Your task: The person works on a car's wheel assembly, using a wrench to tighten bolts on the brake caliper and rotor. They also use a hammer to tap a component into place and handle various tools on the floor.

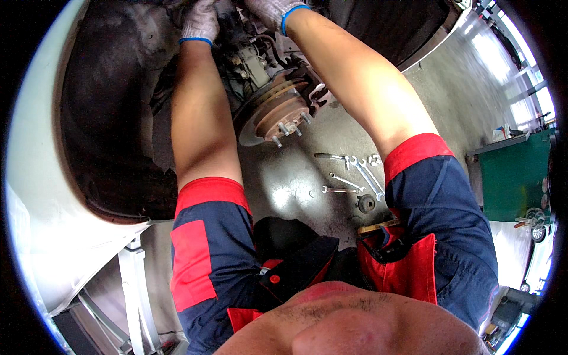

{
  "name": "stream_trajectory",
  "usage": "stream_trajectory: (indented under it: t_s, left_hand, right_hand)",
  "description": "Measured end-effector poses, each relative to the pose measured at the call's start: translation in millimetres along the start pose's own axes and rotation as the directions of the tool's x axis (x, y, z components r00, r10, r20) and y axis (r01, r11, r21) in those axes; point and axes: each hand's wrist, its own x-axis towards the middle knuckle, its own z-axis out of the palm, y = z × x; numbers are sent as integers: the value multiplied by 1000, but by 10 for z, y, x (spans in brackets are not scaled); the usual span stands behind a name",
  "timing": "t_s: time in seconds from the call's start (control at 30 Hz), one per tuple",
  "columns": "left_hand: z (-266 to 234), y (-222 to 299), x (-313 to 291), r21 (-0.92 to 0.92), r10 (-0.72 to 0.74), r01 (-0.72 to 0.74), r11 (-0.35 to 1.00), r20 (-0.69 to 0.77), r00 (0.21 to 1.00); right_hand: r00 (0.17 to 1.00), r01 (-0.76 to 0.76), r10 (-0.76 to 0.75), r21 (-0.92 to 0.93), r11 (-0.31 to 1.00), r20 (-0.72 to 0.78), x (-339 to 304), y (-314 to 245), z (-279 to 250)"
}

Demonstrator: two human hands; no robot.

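Left hand (200, 22): pale-gloved, blue-cuffed, up inside the dark wheel well (97, 112) — partly cut off by the top edge
Right hand (275, 12): gloved alike, near the left, also cut off
Brake disc (269, 113): studs bare, between the forearms (204, 115)
Floor (290, 204): wrenches (342, 190) — and a dark round part (366, 204) just beside them

Glossy grey floor (441, 89), green cabinet (512, 174) rightward
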Motion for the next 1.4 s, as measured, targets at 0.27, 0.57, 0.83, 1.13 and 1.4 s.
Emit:
stream_trajectory:
  t_s: [0.27, 0.57, 0.83, 1.13, 1.4]
  left_hand:
    - [267, 277, 80, -561, -224, 279, 779, 167, 960]
    - [375, 329, 81, -548, -167, 194, 813, 99, 981]
    - [-5, -62, 246, -503, -186, 213, 838, 103, 977]
    - [218, 24, 129, -449, -162, 169, 878, 54, 985]
    - [214, 26, 144, -567, -168, 189, 802, 90, 982]
  right_hand:
    - [819, 144, -342, -412, 900, -461, -296, -46, -23]
    - [814, 140, -332, -392, 909, -478, -258, 7, -70]
    - [810, 470, -413, 41, 882, -416, -1079, 94, -263]
    - [914, 287, -391, 848, 446, -103, -1909, 447, -391]
    - [916, 347, -385, 698, 627, -110, -2106, 204, -416]
